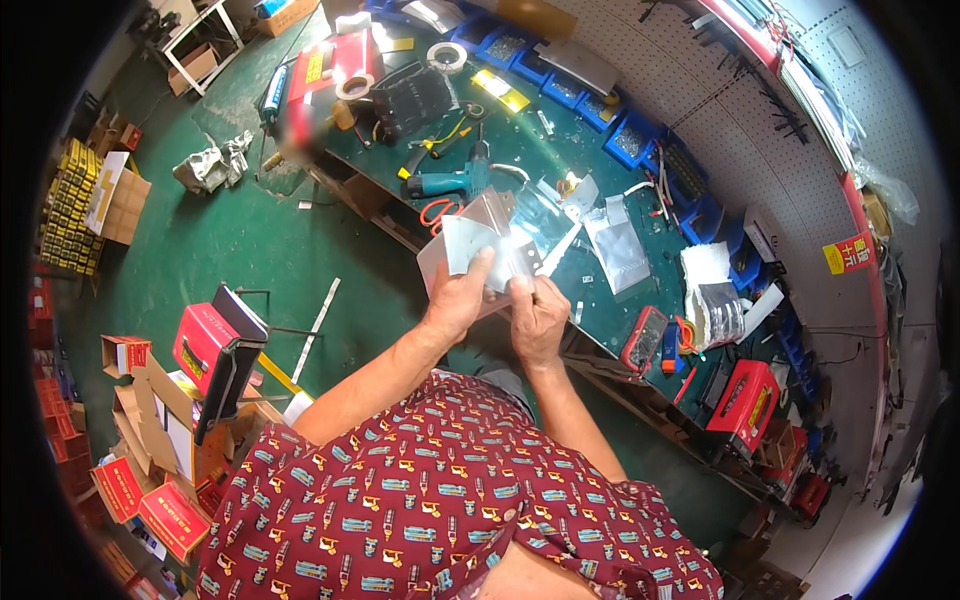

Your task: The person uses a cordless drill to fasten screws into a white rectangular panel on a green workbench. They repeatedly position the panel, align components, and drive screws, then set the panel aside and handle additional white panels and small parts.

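My left hand (460,295) is closed on a bent sheet-metal panel (484,238), its thumb lying over the pale front face. Small holes run along the panel's right side. At its lower right edge, the fingers of my right hand (540,315) pinch together against the panel; whether they also grip film there is too blurred to tell. Just past the panel on the green bench lie red-handled scissors (436,212), partly covered, and a teal power drill (447,184). Clear plastic film (545,215) and a silvery flat packet (617,250) rest to the right.
Blue parts bins (630,138) line the bench's back under a pegboard wall. A red multimeter (643,338) sits near the front edge, with a red machine (743,400) farther right. Left are a red case (205,350) and cardboard boxes (150,410) on the green floor.
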Tool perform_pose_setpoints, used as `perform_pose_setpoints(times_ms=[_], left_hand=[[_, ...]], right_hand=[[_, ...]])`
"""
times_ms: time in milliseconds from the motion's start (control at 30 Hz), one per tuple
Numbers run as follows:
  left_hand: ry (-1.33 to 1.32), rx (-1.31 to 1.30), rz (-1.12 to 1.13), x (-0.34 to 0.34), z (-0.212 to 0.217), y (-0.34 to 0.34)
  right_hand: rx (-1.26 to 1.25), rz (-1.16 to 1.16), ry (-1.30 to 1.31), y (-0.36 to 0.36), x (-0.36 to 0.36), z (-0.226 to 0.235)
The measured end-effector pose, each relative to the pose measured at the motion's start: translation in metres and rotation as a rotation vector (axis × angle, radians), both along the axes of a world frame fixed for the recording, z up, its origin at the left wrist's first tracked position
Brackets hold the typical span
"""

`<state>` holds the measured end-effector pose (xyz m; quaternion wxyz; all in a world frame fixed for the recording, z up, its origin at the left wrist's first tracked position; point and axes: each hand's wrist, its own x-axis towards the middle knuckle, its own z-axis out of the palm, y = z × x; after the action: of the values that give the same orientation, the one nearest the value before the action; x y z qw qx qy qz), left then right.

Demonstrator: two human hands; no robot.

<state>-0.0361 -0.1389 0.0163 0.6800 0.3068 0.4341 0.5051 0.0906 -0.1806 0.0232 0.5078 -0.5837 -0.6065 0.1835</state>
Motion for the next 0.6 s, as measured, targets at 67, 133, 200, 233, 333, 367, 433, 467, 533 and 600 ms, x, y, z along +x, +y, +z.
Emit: perform_pose_setpoints(times_ms=[67,133,200,233,333,367,433,467,533,600], left_hand=[[0.096,0.065,-0.072,-0.005,-0.005,0.004],[0.186,0.059,-0.094,-0.012,-0.012,0.011],[0.244,-0.063,-0.076,-0.011,-0.003,0.013],[0.226,-0.057,-0.039,-0.013,-0.011,0.013],[0.170,-0.062,-0.074,-0.021,-0.045,0.017],[0.178,-0.059,-0.088,-0.018,-0.046,0.015],[0.245,-0.227,-0.139,-0.039,-0.083,0.016],[0.240,-0.219,-0.129,-0.032,-0.074,0.014],[0.239,-0.233,-0.138,-0.037,-0.083,0.012],[0.162,-0.194,-0.132,-0.045,-0.098,0.014]], right_hand=[[-0.224,0.048,-0.033,0.006,0.004,-0.002],[-0.407,0.088,-0.245,0.011,-0.003,0.005],[-0.489,0.100,-0.377,0.018,-0.010,0.010],[-0.485,0.107,-0.381,0.019,-0.014,0.011],[-0.584,0.106,-0.409,0.018,-0.013,0.005],[-0.606,0.071,-0.409,0.016,-0.011,-0.002],[-0.582,0.092,-0.378,0.010,-0.017,-0.019],[-0.563,0.084,-0.414,0.010,-0.016,-0.023],[-0.591,0.104,-0.398,0.008,-0.017,-0.032],[-0.604,0.145,-0.337,0.008,-0.021,-0.037]])
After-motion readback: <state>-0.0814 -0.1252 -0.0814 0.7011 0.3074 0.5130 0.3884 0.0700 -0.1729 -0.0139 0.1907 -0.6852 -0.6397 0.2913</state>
